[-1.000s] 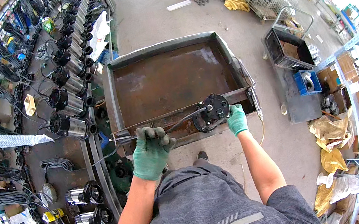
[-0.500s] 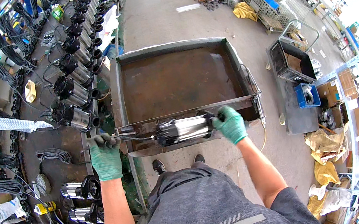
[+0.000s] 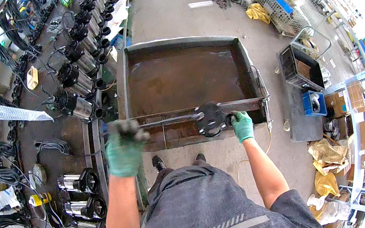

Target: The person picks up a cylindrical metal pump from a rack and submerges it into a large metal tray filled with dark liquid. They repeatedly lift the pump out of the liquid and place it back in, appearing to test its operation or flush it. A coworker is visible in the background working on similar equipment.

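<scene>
A submersible pump (image 3: 211,119) stands roughly on end over the near, narrow section of a metal water tank (image 3: 179,42), its round black end facing up. My right hand (image 3: 242,126), in a green glove with dark fingertips, is closed on the black outlet at the pump's right side. My left hand (image 3: 124,146), gloved the same way, is smeared by motion left of the pump. A black cable (image 3: 171,121) runs from the pump to its fingers, which look closed around it. The pump's lower body is hidden beneath its top.
On the left bench stand several steel pumps (image 3: 78,105), and more pumps (image 3: 77,181) lie nearer, among coiled cables (image 3: 51,146). A black crate (image 3: 300,66) and a blue bin (image 3: 313,101) sit on a cart at the right. A pipe frame (image 3: 264,94) edges the tank.
The pump has turned from lying sideways to end-up. My left hand has moved right and toward the tank with the cable; my right hand has shifted slightly right.
</scene>
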The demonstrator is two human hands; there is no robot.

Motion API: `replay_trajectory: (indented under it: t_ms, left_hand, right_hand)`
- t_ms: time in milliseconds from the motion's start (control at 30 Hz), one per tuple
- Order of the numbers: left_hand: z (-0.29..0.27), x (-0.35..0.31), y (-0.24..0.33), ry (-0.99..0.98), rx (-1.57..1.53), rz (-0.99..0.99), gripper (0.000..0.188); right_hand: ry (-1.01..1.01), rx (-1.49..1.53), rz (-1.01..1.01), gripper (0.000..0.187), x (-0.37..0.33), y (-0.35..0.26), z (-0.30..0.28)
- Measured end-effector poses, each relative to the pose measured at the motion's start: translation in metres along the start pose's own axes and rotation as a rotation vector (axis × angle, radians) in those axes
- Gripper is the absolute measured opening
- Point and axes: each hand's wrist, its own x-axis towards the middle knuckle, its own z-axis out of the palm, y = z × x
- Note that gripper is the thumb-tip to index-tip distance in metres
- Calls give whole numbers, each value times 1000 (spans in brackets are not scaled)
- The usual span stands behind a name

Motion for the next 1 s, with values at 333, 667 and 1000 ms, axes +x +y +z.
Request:
replay_trajectory:
  t_ms: [333, 667, 1000]
  left_hand:
    - [0, 29, -49, 37, -24, -52, 39]
    - [-121, 3, 62, 671, 260, 241, 31]
    - [-221, -24, 175, 798, 1673, -58, 52]
  right_hand:
    - [-183, -15, 57, 20, 5, 62, 25]
    - [-516, 60, -382, 22, 36, -114, -32]
    - [-476, -124, -447, 22, 19, -171, 0]
